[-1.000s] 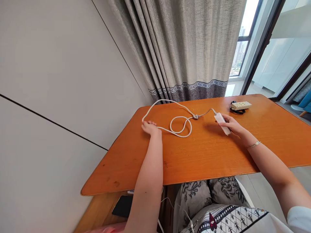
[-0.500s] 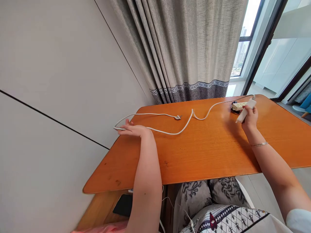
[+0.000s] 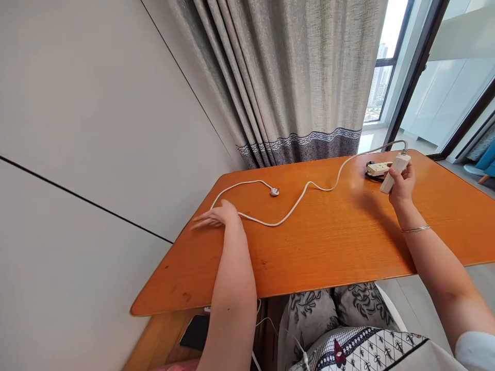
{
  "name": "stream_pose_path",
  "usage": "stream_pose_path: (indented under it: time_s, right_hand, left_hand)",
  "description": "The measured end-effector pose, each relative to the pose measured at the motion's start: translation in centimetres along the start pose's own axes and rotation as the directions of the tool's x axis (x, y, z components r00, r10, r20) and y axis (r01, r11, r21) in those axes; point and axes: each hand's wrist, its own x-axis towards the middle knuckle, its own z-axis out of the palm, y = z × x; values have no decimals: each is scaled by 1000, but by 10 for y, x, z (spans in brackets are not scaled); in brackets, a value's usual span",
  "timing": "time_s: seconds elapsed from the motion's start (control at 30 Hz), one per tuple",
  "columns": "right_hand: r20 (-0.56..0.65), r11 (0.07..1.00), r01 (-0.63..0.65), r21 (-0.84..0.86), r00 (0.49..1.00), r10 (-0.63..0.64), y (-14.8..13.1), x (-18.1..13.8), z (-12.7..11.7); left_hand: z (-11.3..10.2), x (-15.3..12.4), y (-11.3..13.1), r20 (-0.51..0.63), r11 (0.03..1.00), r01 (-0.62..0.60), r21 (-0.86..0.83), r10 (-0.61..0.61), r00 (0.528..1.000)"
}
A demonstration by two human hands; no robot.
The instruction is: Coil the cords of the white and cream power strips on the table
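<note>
My right hand (image 3: 402, 183) grips a white power strip (image 3: 395, 173) above the right part of the wooden table (image 3: 328, 242). From the strip's far end a white cord (image 3: 270, 223) runs left in loose curves over the tabletop. Its white plug (image 3: 274, 191) lies near the table's back edge, left of the middle. With fingers stretched out, my left hand (image 3: 215, 215) rests over the bend of the cord at the left side and covers part of it. Whether its palm presses on the cord is hidden.
A second, cream power strip (image 3: 378, 169) with a dark cord lies behind my right hand. Below the table's left front edge a black phone (image 3: 195, 332) lies on a lower wooden surface. A grey curtain (image 3: 301, 82) hangs behind, and a pale wall (image 3: 85, 113) stands at the left.
My left hand has moved slightly down and right, shifting the cord's bend inward. The plug has slid left and turned over. My right hand has tilted the power strip up a little.
</note>
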Motion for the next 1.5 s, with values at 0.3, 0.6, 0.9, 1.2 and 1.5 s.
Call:
stream_pose_path:
  time_s: [0.3,0.6,0.9,1.2,1.5]
  right_hand:
    - [22,1000,-7,-21,1000,8,-1,5,-6]
    - [94,997,0,-83,996,8,11,4,-8]
    - [142,990,10,-140,990,10,16,6,-12]
    - [227,961,66,-270,974,-3,21,8,-16]
    - [207,959,55,-278,978,4,12,4,-13]
  left_hand:
    - [34,-71,49,469,668,-710,-226,713,522]
    - [49,-74,31,817,539,-835,111,430,385]
    - [39,-39,10,502,753,-392,529,95,860]
    - [39,-37,9,502,790,-384,477,114,857]
    - [28,-55,33,538,905,-423,54,330,776]
